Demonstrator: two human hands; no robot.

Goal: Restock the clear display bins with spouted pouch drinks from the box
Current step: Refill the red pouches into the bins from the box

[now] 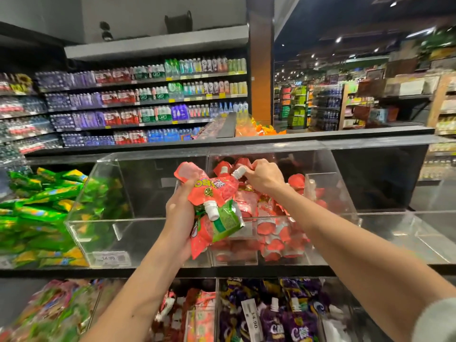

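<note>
My left hand point(179, 213) grips a bunch of red spouted pouches point(212, 191) in front of the clear display bin point(138, 228); one pouch in the bunch shows a green back. My right hand point(262, 175) reaches into the bin and pinches the top of a red pouch with a white cap point(238, 172), just above the pile of red pouches point(271, 218) in the bin's right half. The bin's left half holds no pouches. The box is not in view.
Green pouches point(37, 213) fill the bin to the left. Below the shelf edge, lower bins hold purple pouches point(278, 317), red ones and green-pink ones. An empty clear bin point(407, 230) stands at the right. Bottled drinks line the far shelves point(148, 102).
</note>
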